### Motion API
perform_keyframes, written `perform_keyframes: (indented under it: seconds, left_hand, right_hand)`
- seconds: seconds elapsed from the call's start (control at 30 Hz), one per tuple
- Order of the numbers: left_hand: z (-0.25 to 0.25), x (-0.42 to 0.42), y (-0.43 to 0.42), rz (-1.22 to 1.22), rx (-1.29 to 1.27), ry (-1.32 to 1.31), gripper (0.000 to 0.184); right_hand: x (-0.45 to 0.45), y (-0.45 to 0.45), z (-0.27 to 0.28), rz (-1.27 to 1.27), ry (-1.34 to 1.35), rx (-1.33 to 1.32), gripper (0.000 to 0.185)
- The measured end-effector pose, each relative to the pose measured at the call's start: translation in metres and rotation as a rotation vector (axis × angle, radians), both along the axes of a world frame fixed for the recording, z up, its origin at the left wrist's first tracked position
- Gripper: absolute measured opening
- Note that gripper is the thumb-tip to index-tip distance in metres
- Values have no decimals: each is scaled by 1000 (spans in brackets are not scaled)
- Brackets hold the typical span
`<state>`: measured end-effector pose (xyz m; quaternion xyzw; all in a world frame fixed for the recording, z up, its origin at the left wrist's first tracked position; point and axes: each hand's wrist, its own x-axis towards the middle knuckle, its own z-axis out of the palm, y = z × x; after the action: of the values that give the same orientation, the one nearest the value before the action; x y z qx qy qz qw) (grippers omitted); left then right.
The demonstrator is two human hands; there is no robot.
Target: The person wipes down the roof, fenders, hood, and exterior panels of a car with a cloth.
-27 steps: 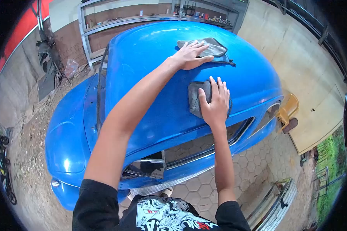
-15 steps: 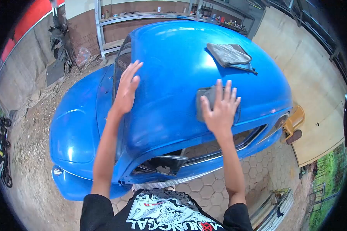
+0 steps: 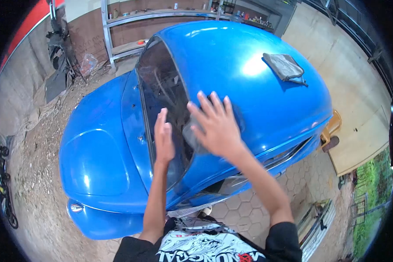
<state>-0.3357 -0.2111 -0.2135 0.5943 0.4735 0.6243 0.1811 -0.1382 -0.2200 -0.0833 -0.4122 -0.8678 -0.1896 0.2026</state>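
A blue rounded car [image 3: 196, 78] stands in front of me. My right hand [image 3: 218, 131] lies with fingers spread over a grey cloth [image 3: 191, 135] at the front edge of the roof, beside the windshield [image 3: 161, 78]. The palm covers most of that cloth, and its edges are blurred. Over the lower part of the windshield is my left hand [image 3: 163, 142], turned edge-on with its fingers stretched out and holding nothing. Whether it touches the glass I cannot tell. A second folded grey cloth [image 3: 284, 66] rests higher on the roof.
A metal shelf [image 3: 161, 14] with small bottles and jars stands behind the car. At the right are an orange chair [image 3: 332, 129] and a large wooden panel [image 3: 349, 87]. Framed panels [image 3: 316, 229] lean near my right side. Motorbikes [image 3: 3, 183] show at far left.
My right hand has slid the cloth left across the roof to the windshield edge. My left hand has moved lower and to the right. The view has shifted, showing more of the windshield.
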Motion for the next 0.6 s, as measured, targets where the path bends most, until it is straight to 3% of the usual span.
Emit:
perform_keyframes:
  seconds: [0.2, 0.43, 0.53, 0.6]
  left_hand:
    - [-6, 16, -7, -122, -61, 27, 56]
    - [18, 13, -8, -235, 85, -38, 55]
    - [59, 21, 5, -236, 266, 107, 57]
    - [91, 39, 8, -364, 321, 209, 60]
  right_hand:
    - [-31, 116, 31, -231, -59, -83, 63]
    - [-27, 71, 19, -235, 151, -60, 77]
    - [-1, 64, 1, -91, 427, -98, 79]
    - [23, 69, 5, 194, 1083, -382, 74]
